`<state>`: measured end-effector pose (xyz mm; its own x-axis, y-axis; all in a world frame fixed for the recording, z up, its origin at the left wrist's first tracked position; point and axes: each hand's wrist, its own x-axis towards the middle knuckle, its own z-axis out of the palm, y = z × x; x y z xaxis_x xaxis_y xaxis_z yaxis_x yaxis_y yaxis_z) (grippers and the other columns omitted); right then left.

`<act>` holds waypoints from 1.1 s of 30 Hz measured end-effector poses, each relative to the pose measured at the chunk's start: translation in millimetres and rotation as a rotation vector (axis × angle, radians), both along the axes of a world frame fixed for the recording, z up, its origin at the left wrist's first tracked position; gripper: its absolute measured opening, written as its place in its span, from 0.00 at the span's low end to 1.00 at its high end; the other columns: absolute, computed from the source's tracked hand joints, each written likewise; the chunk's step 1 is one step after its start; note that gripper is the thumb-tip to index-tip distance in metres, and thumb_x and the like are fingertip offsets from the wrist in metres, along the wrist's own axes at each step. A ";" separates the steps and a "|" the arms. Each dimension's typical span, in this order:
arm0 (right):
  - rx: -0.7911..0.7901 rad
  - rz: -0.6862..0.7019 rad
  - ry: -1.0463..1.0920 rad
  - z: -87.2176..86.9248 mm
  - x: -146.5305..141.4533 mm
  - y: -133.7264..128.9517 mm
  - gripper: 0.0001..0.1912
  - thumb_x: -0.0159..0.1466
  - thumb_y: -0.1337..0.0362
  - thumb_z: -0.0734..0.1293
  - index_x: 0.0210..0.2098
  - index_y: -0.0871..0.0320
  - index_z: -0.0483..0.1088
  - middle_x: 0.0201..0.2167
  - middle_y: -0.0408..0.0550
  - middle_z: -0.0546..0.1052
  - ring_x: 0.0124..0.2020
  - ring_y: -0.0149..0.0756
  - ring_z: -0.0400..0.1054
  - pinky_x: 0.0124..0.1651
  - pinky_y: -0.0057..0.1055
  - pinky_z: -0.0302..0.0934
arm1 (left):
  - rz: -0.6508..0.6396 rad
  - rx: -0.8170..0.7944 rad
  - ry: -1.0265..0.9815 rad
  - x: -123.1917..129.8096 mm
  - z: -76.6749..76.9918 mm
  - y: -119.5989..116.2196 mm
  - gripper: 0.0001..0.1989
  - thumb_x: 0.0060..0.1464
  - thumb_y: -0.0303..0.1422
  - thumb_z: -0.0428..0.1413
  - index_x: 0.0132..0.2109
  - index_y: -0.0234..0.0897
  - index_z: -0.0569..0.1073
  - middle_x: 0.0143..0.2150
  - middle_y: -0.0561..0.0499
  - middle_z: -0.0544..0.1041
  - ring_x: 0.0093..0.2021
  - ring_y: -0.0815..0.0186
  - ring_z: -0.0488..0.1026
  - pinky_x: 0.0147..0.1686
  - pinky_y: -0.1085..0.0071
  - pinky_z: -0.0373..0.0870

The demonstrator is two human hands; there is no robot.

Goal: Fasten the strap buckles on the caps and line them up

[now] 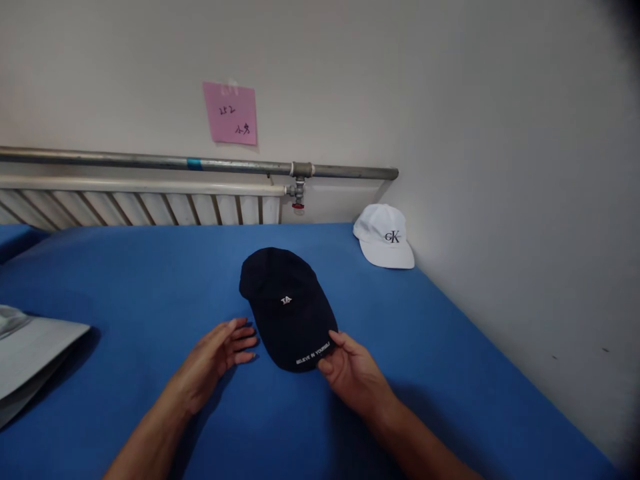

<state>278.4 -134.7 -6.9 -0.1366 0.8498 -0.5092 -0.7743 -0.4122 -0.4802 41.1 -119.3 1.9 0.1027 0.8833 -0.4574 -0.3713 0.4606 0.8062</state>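
Note:
A dark baseball cap (285,320) with a small white emblem and "BELIEVE IN YOURSELF" on its brim is at the middle of the blue surface (165,280), brim toward me. My right hand (353,370) grips the right front edge of the brim between thumb and fingers. Just left of the brim, my left hand (223,350) is open, fingers apart and pointing at the cap, with nothing in it. Farther back on the right sits a white baseball cap (384,237) with a black "CK" logo, touched by neither hand.
At the left edge lies a pale, stiff-brimmed object (40,347), partly out of view. Behind the surface run a metal pipe (240,164) with a red-handled valve (299,193) and a white radiator (125,207). A pink note (231,113) is taped to the wall; another wall (525,200) borders the right.

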 end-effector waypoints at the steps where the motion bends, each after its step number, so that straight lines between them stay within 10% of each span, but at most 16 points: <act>1: -0.011 -0.004 0.011 0.9 -0.2 0.0 0.02 0.58 0.71 0.67 0.32 0.59 0.69 0.29 0.43 0.77 0.25 0.27 0.70 0.20 0.21 0.59 | -0.007 0.007 0.026 1.1 -0.1 -1.1 0.13 0.58 0.34 0.55 0.48 0.31 0.71 0.47 0.37 0.76 0.46 0.55 0.75 0.42 0.63 0.75; 33: 0.052 0.219 -0.046 -5.8 -6.4 -8.4 0.08 0.55 0.66 0.69 0.29 0.58 0.63 0.20 0.37 0.71 0.21 0.26 0.66 0.20 0.23 0.52 | 0.068 0.085 -0.303 7.8 6.4 -6.4 0.09 0.46 0.23 0.58 0.37 0.35 0.76 0.35 0.51 0.78 0.34 0.68 0.74 0.35 0.72 0.74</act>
